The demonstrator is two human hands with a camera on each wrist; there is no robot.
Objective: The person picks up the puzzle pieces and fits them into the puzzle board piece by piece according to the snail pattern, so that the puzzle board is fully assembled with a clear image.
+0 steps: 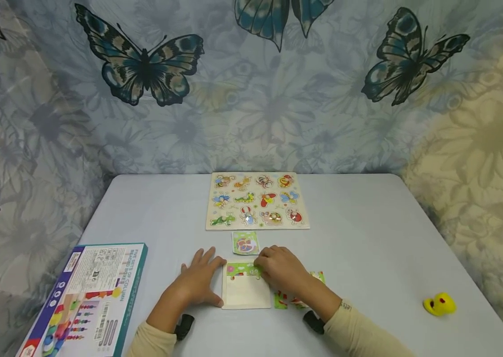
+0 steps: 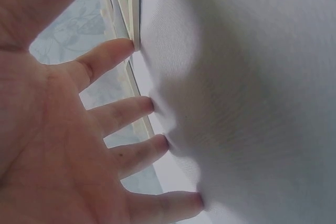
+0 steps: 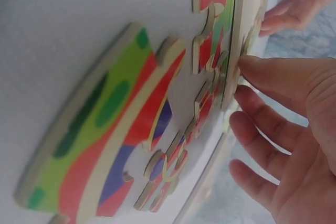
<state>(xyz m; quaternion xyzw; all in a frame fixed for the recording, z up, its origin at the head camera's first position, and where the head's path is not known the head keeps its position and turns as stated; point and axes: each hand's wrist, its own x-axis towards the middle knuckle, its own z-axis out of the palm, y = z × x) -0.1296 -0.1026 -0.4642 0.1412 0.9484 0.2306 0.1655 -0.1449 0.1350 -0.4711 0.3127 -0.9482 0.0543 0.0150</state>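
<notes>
A pale wooden puzzle tray (image 1: 247, 295) lies flat before me, with green picture pieces (image 1: 240, 269) along its far side. My left hand (image 1: 197, 280) spreads its fingers beside the tray, thumb and index fingertip touching its left edge. At the far right corner is my right hand (image 1: 282, 270); its thumb and index fingertips touch the tray's edge there, the other fingers loosely bent. Partly hidden under the right hand, loose red and green puzzle pieces (image 3: 94, 129) lie on the table. A small square picture card (image 1: 246, 244) sits just beyond the tray.
Farther back lies a wooden insect puzzle board (image 1: 233, 227). A large boxed toy (image 1: 95, 292) occupies the table's left side. On the right stands a yellow toy duck (image 1: 439, 304). Butterfly-patterned cloth (image 1: 273, 124) rises behind the white table (image 1: 358, 223).
</notes>
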